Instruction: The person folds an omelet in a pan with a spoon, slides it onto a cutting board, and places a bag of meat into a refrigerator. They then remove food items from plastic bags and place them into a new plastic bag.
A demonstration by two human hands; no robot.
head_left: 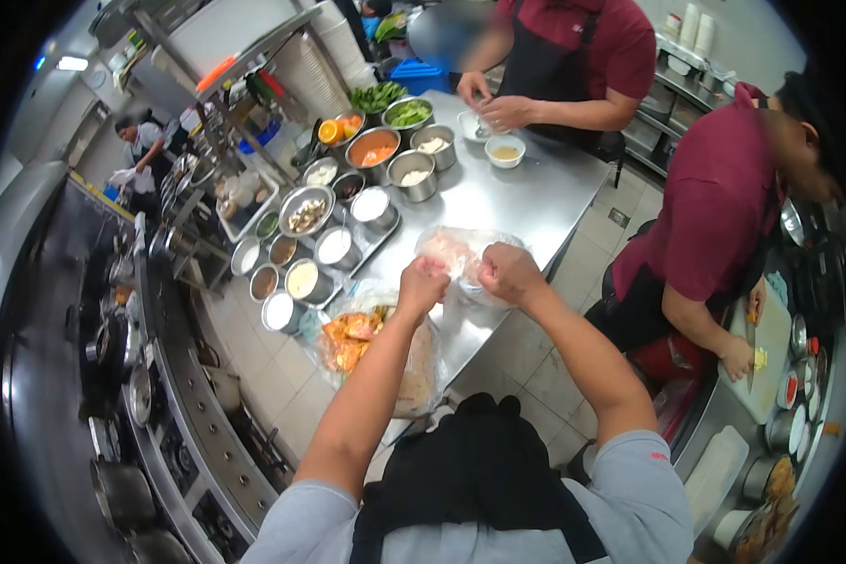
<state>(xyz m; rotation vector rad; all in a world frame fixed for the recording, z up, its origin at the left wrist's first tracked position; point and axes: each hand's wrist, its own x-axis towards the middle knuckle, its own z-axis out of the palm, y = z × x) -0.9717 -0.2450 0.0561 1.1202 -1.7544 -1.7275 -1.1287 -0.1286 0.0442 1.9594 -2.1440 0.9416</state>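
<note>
My left hand (pixel 421 282) and my right hand (pixel 506 273) are both closed on a clear plastic bag (pixel 453 252) with pale pinkish food inside, held just above the steel table (pixel 536 197). The hands pinch the bag's top, close together. Below my left forearm lies another clear bag of orange food pieces (pixel 352 338) near the table's front corner.
Several steel pots and bowls of sauces and ingredients (pixel 334 246) crowd the table's left side. Two people in maroon shirts work nearby: one at the table's far end (pixel 573 56), one at a cutting board (pixel 766 352) on the right. A stove line with pans runs along the left.
</note>
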